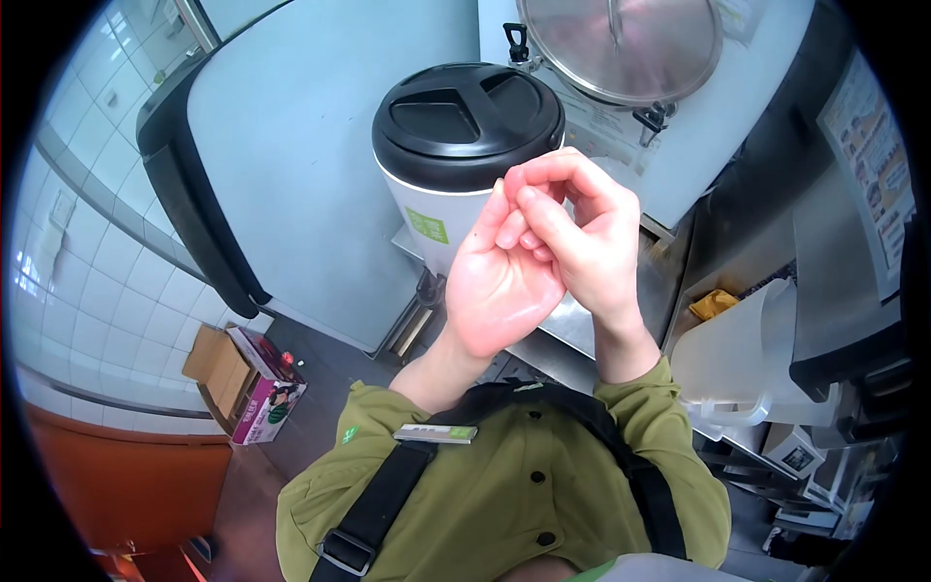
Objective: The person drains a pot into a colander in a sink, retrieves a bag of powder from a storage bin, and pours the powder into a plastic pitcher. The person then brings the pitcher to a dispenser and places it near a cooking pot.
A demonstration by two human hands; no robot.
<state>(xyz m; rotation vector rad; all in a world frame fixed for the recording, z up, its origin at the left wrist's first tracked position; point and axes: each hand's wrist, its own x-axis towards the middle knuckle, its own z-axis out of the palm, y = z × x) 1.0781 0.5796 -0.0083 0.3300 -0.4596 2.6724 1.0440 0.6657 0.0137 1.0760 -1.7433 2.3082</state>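
Note:
My left hand [499,286] is held up in front of my chest, palm turned toward me, its thumb pointing up. Against it is my right hand [596,238], thumb and forefinger bent together in a pinch beside the left thumb tip. The fingers of both hands curl in and overlap, and whatever lies between them, if anything, is hidden or too small to make out. Just beyond the hands stands a tall white insulated drink barrel [417,209] with a black lid [465,107] and a green label.
Behind the barrel is a round metal lid [626,44] with black clamps. On the left are a large pale cabinet [301,165] and an opened cardboard box [257,403] on the floor. To the right stands a translucent plastic bin [732,359], near a yellow packet [715,305].

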